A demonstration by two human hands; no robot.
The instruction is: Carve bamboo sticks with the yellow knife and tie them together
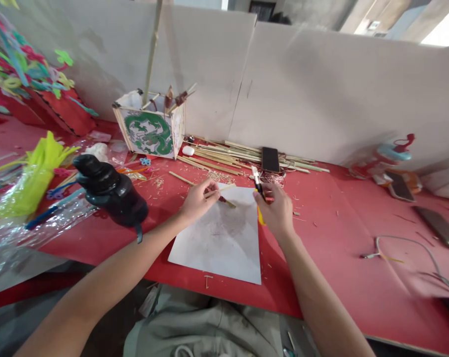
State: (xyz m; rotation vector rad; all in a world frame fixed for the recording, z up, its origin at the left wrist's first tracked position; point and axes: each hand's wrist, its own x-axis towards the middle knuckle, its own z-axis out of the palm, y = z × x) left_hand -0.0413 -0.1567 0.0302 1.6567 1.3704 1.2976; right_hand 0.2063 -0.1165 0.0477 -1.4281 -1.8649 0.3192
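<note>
My left hand (198, 199) is closed over the upper left of a white sheet of paper (217, 243), pinching a thin bamboo stick (228, 187). Just beneath its fingertips is a short bamboo piece (229, 204) with a dark brown binding; whether the fingers also grip it is unclear. At the sheet's right edge, my right hand (279, 208) is wrapped around a utility knife (261, 216) with a yellow and black body. Its pale front end points away from me, apart from the stick.
Bamboo strips (224, 153) and a phone (271, 159) lie along the back partition. A lantern-like box (148, 133) with a green dragon stands behind a black bottle (110, 191). Wood shavings (220, 176) litter the red table (332, 277). A cable (403, 237) lies at right.
</note>
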